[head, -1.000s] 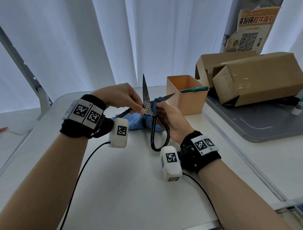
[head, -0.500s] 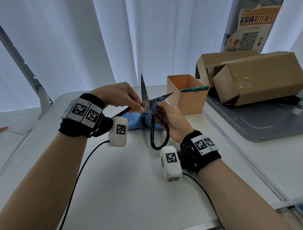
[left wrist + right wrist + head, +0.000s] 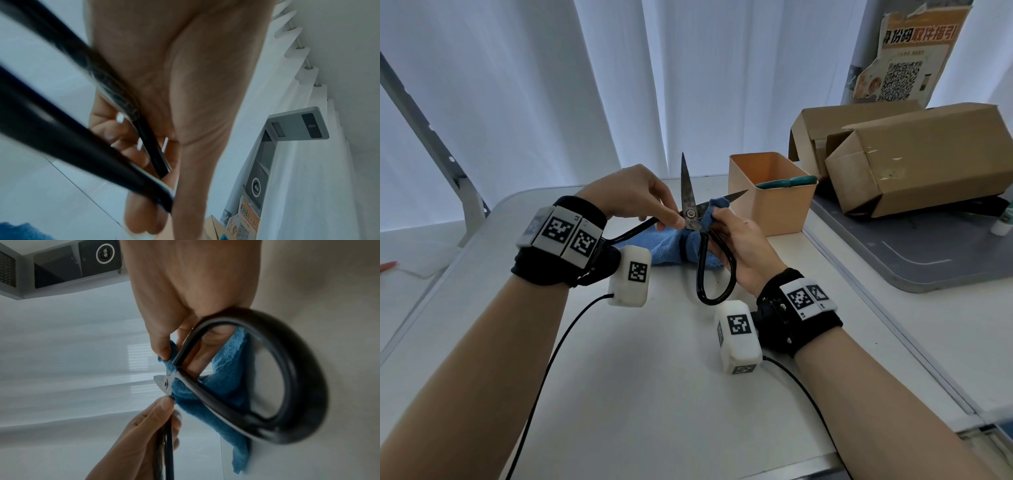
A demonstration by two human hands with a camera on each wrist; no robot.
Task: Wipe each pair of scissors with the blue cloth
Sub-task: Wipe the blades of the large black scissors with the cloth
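The scissors (image 3: 690,219) are held above the counter (image 3: 654,394), blades spread wide, one pointing up and one toward the orange bin (image 3: 770,198). The main risk, I judge, is a cut: the right hand (image 3: 736,246) works the cloth (image 3: 671,246) close to the pivot between two bare edges, so a slip of the cloth or a blade swinging shut could catch a finger. The upright tip also points toward the person.

The left hand (image 3: 633,198) comes in from the left, its grip closed on one black handle near the pivot, thumb and fingers pinching it. The right hand sits palm-in below the pivot, its grip closed on the cloth, pressing it against the metal; the other handle loop hangs by its wrist. More scissors (image 3: 787,182) lie in the bin.
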